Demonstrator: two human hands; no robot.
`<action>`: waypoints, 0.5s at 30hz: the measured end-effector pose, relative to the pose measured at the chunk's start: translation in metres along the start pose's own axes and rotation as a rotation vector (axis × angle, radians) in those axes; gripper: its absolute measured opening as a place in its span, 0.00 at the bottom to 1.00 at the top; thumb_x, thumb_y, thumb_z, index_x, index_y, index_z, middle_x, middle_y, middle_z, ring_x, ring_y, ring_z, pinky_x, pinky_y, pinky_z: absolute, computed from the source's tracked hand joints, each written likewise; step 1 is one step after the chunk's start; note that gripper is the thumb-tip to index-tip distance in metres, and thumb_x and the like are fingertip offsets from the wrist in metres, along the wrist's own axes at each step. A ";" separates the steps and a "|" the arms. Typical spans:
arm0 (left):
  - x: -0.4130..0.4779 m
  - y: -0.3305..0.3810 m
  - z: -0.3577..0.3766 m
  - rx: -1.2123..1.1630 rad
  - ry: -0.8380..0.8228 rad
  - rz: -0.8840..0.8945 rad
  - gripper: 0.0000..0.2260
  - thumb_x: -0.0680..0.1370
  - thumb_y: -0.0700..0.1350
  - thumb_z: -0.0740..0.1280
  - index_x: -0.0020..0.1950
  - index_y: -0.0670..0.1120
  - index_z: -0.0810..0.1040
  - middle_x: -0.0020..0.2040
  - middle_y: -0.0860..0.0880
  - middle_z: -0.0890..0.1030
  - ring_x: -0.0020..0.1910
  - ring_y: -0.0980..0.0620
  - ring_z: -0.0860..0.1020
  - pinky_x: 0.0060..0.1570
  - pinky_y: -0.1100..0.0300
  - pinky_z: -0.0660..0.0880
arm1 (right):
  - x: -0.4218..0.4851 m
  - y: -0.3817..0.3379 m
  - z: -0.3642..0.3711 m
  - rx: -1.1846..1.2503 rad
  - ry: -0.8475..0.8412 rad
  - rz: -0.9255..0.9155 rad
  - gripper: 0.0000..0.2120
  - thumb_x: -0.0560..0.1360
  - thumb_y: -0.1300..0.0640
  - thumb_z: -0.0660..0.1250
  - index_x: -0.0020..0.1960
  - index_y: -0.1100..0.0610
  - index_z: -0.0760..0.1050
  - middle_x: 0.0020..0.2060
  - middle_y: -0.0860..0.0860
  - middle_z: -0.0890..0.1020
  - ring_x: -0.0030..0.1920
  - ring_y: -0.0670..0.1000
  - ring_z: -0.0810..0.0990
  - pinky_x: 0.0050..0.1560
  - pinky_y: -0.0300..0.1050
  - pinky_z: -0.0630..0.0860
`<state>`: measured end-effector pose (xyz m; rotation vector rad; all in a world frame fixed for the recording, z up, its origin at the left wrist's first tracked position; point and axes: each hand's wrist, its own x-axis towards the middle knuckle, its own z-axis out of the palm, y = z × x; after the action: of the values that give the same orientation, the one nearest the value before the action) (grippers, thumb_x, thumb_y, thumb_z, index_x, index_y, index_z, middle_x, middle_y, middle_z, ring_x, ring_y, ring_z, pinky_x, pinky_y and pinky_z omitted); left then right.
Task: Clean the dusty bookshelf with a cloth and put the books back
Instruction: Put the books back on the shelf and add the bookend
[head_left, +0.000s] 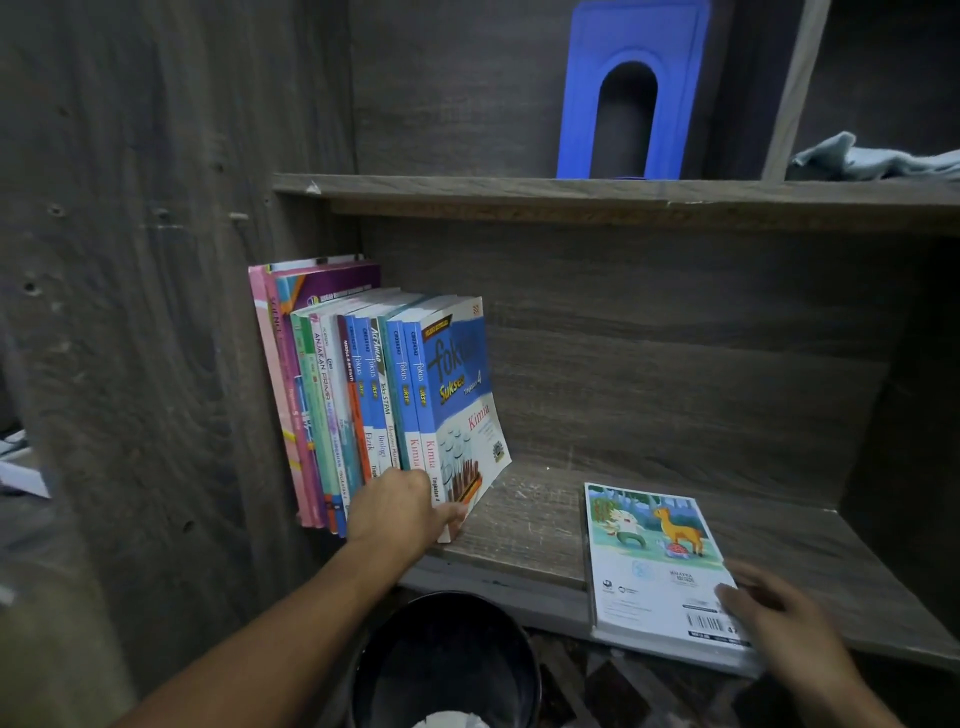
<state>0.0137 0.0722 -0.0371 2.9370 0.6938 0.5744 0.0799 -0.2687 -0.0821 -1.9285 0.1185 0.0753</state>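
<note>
right hand (779, 618) rests loose-fingered on book (657, 551), flat on shelf (530, 514) well right of row (374, 405), long axis front-to-back; left hand (408, 506), fingers straight, props row. i judge right nearer.

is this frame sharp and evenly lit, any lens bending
Head view: dim overall, light strongest on the book row and flat book; spine titles read sharp; the right hand looks soft; the left side panel bows from the wide lens.
</note>
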 end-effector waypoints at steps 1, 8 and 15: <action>-0.001 0.002 0.002 0.019 0.022 0.002 0.25 0.73 0.67 0.65 0.47 0.44 0.77 0.39 0.50 0.78 0.38 0.51 0.78 0.39 0.58 0.77 | 0.000 0.000 0.000 0.014 -0.007 0.005 0.16 0.76 0.63 0.71 0.63 0.57 0.78 0.52 0.58 0.83 0.49 0.56 0.81 0.45 0.48 0.74; -0.019 0.016 0.005 0.203 0.102 0.073 0.19 0.79 0.61 0.60 0.52 0.46 0.77 0.44 0.47 0.82 0.41 0.49 0.81 0.40 0.57 0.71 | -0.010 -0.009 -0.005 0.056 -0.053 0.023 0.09 0.79 0.64 0.66 0.56 0.52 0.77 0.47 0.53 0.83 0.47 0.54 0.82 0.45 0.49 0.79; -0.058 0.098 0.036 -0.586 -0.464 0.053 0.26 0.78 0.64 0.60 0.41 0.41 0.80 0.41 0.43 0.83 0.39 0.46 0.81 0.39 0.58 0.74 | -0.010 -0.007 -0.004 0.085 -0.060 0.003 0.10 0.78 0.64 0.67 0.56 0.52 0.78 0.48 0.53 0.84 0.47 0.52 0.83 0.45 0.47 0.79</action>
<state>0.0202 -0.0406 -0.0757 2.4000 0.3202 0.0591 0.0703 -0.2697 -0.0734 -1.8393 0.0833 0.1277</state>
